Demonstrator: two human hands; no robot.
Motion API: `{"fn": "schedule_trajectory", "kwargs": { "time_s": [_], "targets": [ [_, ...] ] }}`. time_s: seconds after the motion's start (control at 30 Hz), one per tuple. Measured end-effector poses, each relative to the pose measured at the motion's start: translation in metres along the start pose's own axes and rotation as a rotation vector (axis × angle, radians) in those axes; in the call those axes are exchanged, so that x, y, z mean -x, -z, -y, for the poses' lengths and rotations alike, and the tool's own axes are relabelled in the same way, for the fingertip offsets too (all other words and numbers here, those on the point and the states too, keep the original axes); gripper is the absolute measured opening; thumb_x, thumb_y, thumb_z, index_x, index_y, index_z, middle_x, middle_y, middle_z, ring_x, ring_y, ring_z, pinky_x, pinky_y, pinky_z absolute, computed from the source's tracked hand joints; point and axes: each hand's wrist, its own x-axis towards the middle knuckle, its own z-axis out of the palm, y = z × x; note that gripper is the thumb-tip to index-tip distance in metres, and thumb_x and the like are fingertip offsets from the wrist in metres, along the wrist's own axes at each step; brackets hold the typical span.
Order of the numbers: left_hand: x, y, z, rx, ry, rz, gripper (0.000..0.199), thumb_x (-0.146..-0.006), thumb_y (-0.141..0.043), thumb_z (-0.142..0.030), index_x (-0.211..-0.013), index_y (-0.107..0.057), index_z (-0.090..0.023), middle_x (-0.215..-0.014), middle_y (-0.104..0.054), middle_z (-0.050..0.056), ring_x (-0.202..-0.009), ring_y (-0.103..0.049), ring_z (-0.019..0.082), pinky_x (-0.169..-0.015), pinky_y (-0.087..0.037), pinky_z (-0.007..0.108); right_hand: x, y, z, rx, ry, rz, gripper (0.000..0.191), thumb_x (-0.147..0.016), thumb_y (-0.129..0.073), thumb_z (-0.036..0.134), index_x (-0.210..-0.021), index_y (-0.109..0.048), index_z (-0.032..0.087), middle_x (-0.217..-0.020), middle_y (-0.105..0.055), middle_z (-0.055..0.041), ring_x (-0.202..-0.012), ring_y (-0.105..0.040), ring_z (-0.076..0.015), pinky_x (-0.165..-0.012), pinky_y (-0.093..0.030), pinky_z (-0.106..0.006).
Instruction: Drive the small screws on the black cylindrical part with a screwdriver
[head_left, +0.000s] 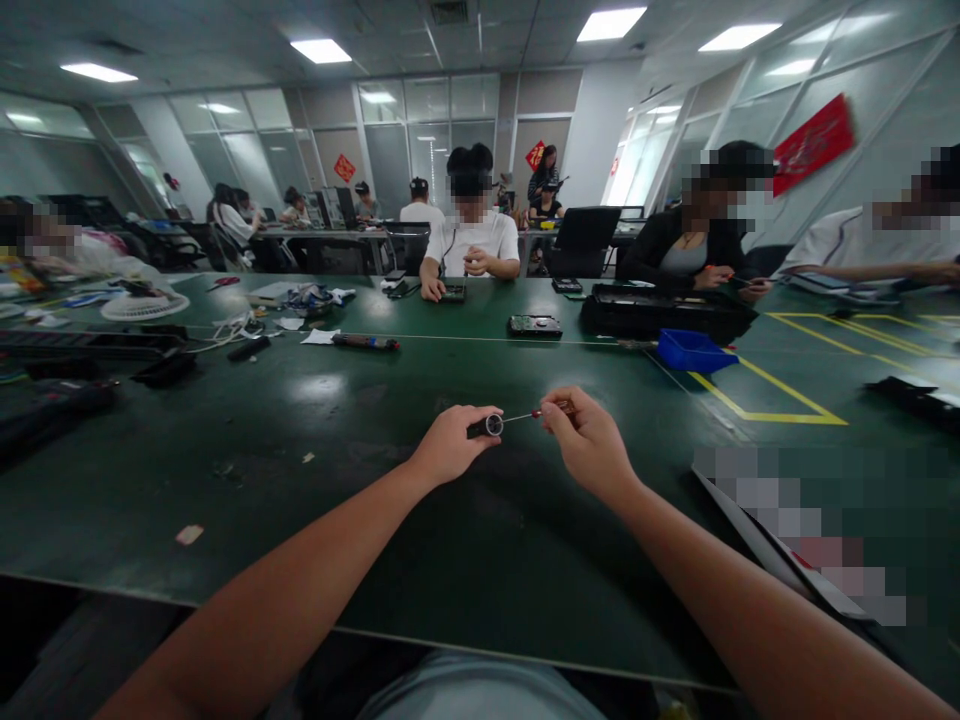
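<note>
My left hand is closed around a small dark cylinder, whose round end with a light rim faces me. In my right hand is a screwdriver with a reddish handle, held between thumb and fingers. Its thin shaft points left, and the tip is at or very near the cylinder's round end; whether they touch is too small to tell. Both hands are above the green table, near the middle of the view.
Beyond my hands lie a hard drive, a blue scoop-like tray, a long black casing and a pen-like tool. Cables and parts crowd the left. A grey sheet lies at right. Other people sit across the table.
</note>
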Motion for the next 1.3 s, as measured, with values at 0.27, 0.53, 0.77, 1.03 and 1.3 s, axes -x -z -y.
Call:
{"fn": "schedule_trajectory", "kwargs": {
  "time_s": [0.27,0.53,0.77,1.03,1.3],
  "targets": [
    [0.0002,-0.0004,0.0,0.0,-0.005,-0.008,0.039,-0.084,-0.073,-0.027,-0.122,-0.069,-0.024,-0.11,-0.072,0.005,-0.1,-0.063,0.024,-0.095,-0.046,0.039,-0.0037,0.0031,0.0016,0.027,-0.104,0.033,0.04,-0.098,-0.039,0.048,-0.097,-0.066,0.019,-0.06,-0.06,0.0005,-0.057,-0.059,-0.017,-0.061,-0.045,-0.032],
    [-0.0004,-0.001,0.0015,-0.005,0.005,0.003,0.038,-0.084,-0.072,-0.027,-0.122,-0.069,-0.025,-0.112,-0.071,0.005,-0.103,-0.063,0.024,-0.095,-0.045,0.039,-0.0041,0.001,-0.0025,-0.09,-0.111,0.04,0.023,-0.09,-0.042,0.029,-0.095,-0.063,0.02,-0.064,-0.061,0.0003,-0.064,-0.059,-0.0179,-0.062,-0.045,-0.032],
    [-0.0005,0.0,0.0002,-0.005,-0.01,-0.004,0.037,-0.084,-0.072,-0.026,-0.121,-0.069,-0.024,-0.112,-0.072,0.005,-0.103,-0.063,0.024,-0.096,-0.045,0.039,-0.0034,0.0006,0.0003,-0.028,-0.139,0.083,0.031,-0.096,-0.041,0.042,-0.091,-0.063,0.021,-0.057,-0.052,0.0034,-0.054,-0.053,-0.016,-0.056,-0.043,-0.031],
    [-0.0001,-0.0005,0.0019,-0.004,-0.029,0.0,0.037,-0.085,-0.071,-0.028,-0.122,-0.069,-0.025,-0.112,-0.072,0.004,-0.103,-0.063,0.024,-0.094,-0.045,0.039,-0.0022,0.0009,-0.0039,-0.064,-0.116,0.064,0.02,-0.09,-0.045,0.029,-0.095,-0.063,0.021,-0.068,-0.059,0.0008,-0.065,-0.057,-0.017,-0.061,-0.043,-0.031],
    [-0.0007,-0.0007,0.0,0.002,-0.018,-0.005,0.037,-0.084,-0.072,-0.025,-0.121,-0.069,-0.024,-0.113,-0.072,0.004,-0.103,-0.063,0.023,-0.096,-0.045,0.038,-0.0004,-0.0026,-0.0061,-0.024,-0.099,0.019,0.03,-0.098,-0.042,0.044,-0.102,-0.06,0.021,-0.06,-0.053,0.0033,-0.057,-0.055,-0.0162,-0.058,-0.043,-0.031]
  ]
}}
